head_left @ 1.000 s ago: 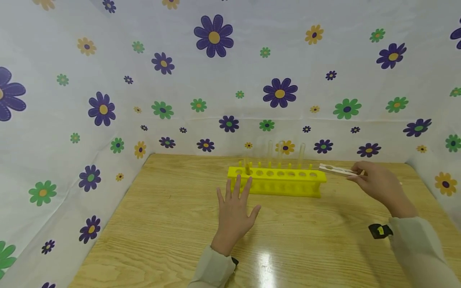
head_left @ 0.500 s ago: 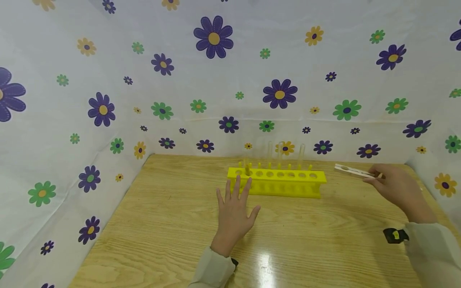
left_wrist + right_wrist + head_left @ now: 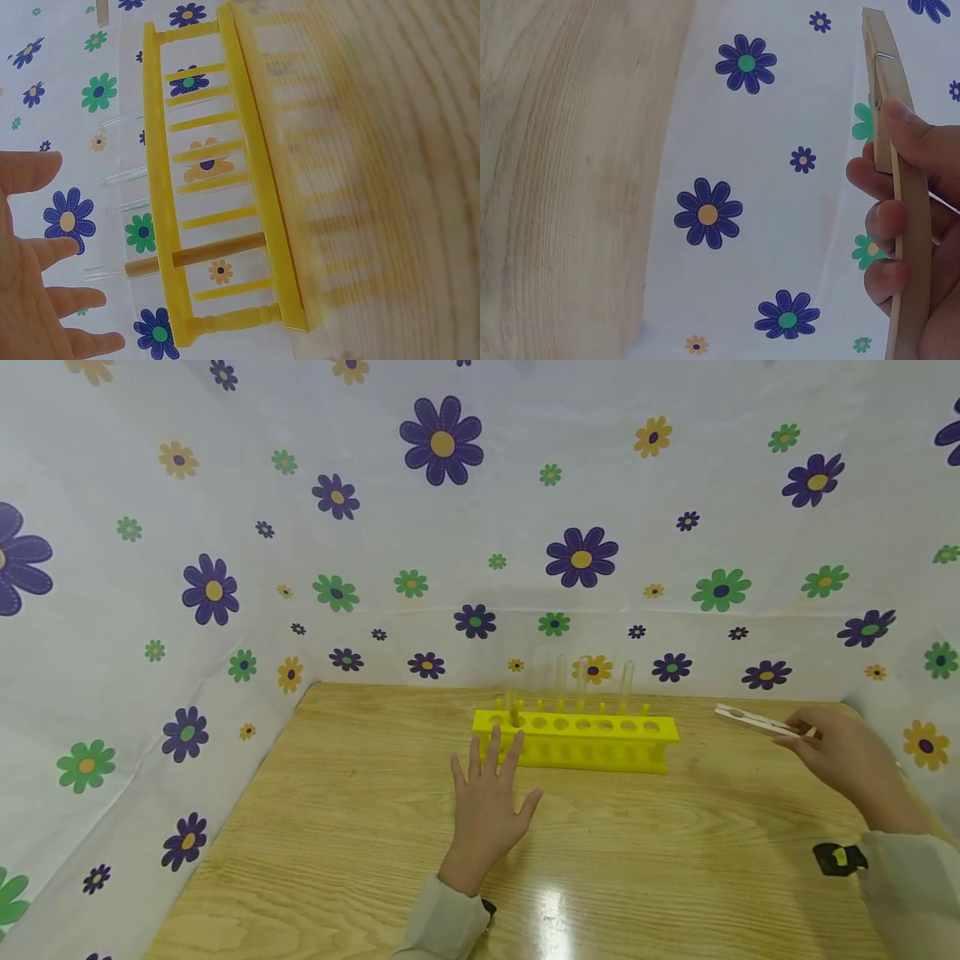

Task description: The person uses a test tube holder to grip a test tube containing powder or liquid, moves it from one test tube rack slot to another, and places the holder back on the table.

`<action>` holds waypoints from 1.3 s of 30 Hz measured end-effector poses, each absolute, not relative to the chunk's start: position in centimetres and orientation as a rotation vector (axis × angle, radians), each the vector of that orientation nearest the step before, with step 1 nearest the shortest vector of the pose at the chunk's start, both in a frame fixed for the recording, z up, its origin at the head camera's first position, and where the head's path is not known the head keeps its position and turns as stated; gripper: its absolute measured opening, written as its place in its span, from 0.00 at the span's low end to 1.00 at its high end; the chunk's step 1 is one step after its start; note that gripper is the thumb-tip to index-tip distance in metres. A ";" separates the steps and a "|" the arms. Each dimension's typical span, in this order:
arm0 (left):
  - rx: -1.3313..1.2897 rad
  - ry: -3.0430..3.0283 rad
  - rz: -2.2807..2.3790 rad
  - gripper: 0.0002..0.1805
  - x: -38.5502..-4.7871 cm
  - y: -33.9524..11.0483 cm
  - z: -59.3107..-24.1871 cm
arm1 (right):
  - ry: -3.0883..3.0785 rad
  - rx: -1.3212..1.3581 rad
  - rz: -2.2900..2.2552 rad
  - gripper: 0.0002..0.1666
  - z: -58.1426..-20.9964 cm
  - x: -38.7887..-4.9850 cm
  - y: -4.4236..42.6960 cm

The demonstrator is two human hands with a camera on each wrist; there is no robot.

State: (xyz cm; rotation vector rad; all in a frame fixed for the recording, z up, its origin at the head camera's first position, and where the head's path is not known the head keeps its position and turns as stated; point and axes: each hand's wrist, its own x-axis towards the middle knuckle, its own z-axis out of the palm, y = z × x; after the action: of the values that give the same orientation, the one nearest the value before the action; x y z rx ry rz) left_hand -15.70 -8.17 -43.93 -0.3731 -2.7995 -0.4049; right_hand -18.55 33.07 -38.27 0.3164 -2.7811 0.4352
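Observation:
A yellow test tube rack [image 3: 573,735] stands upright on the wooden table. Near its left end is a test tube with brown contents [image 3: 142,268]. Three clear, empty-looking test tubes [image 3: 627,681] rise from other holes. My left hand [image 3: 487,810] is spread flat, with straight fingers, in front of the rack's left end; the left wrist view shows its fingertips apart from the rack. To the right of the rack, my right hand [image 3: 855,760] grips a wooden test tube clamp [image 3: 911,247] by its handle. Nothing is between the clamp's tips, which point left toward the rack.
The wood-grain table [image 3: 337,827] reaches back to a white flower-printed cloth [image 3: 510,518], which hangs behind and at both sides. Behind the rack, the cloth comes close to the tubes. A small white thing lies partly hidden by my right wrist.
My right hand has moved right, away from the rack, carrying the test tube clamp. The left hand, the rack and its tubes have stayed in place.

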 end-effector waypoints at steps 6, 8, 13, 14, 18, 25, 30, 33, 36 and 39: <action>-0.376 -2.791 -0.400 0.41 -15.6 -8.2 -43.9 | -2.817 0.273 0.451 0.08 -38.8 -18.5 33.5; -0.377 -2.790 -0.404 0.40 -15.6 -8.1 -43.8 | -2.831 0.263 0.456 0.09 -39.0 -18.5 33.6; -0.378 -2.793 -0.407 0.40 -15.6 -8.1 -43.8 | -2.867 0.239 0.498 0.12 -39.5 -18.5 34.0; -0.378 -2.793 -0.403 0.40 -15.6 -8.1 -43.8 | -2.878 0.233 0.509 0.12 -39.6 -18.5 34.0; -0.381 -2.788 -0.395 0.40 -15.6 -8.1 -43.9 | -2.943 0.215 0.575 0.15 -40.0 -18.6 34.2; -0.386 -2.771 -0.380 0.40 -15.6 -8.1 -44.1 | -2.992 0.224 0.611 0.16 -40.2 -18.5 34.4; -0.387 -2.772 -0.374 0.40 -15.5 -8.1 -44.1 | -3.029 0.202 0.589 0.18 -40.3 -18.4 34.4; -0.386 -2.780 -0.374 0.40 -15.5 -8.1 -44.1 | -3.055 0.187 0.590 0.19 -40.5 -18.3 34.5; -0.388 -2.784 -0.369 0.40 -15.5 -8.1 -44.1 | -3.070 0.185 0.595 0.18 -40.7 -18.2 34.4; -0.390 -2.785 -0.357 0.40 -15.5 -8.1 -44.2 | -3.076 0.193 0.590 0.17 -40.8 -18.2 34.3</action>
State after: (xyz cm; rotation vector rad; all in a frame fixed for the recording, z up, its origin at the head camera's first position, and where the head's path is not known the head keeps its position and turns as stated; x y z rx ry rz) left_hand -15.52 -8.14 -44.20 -0.3903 -2.7846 -0.3571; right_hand -18.18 34.32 -40.78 0.1931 -3.0759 0.5903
